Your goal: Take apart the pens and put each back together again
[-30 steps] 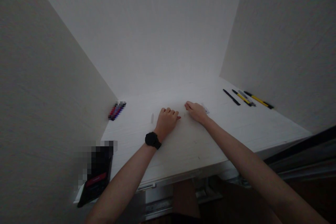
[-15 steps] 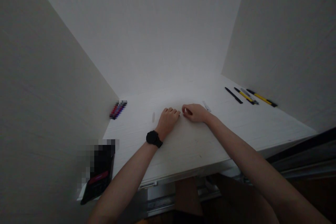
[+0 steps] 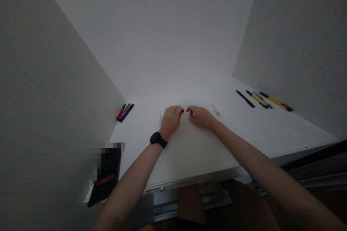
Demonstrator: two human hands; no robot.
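Both hands rest near the middle of a white desk (image 3: 244, 133). My left hand (image 3: 171, 120), with a black watch (image 3: 158, 139) on its wrist, is curled, and a small dark tip shows at its fingertips. My right hand (image 3: 200, 116) lies just to its right, fingers pinched together on something too small to name. The two sets of fingertips almost touch. A small white piece (image 3: 216, 110) lies just beyond my right hand, and another pale piece (image 3: 161, 119) lies left of my left hand.
Red, blue and black pens (image 3: 125, 112) lie at the desk's back left corner. Black and yellow pens (image 3: 264, 100) lie in a row at the back right by the wall. A dark device (image 3: 106, 178) sits at the front left edge. Walls close in on three sides.
My hands have drawn closer together, the right sliding left until the fingertips nearly meet. The view has shifted a little to the left.
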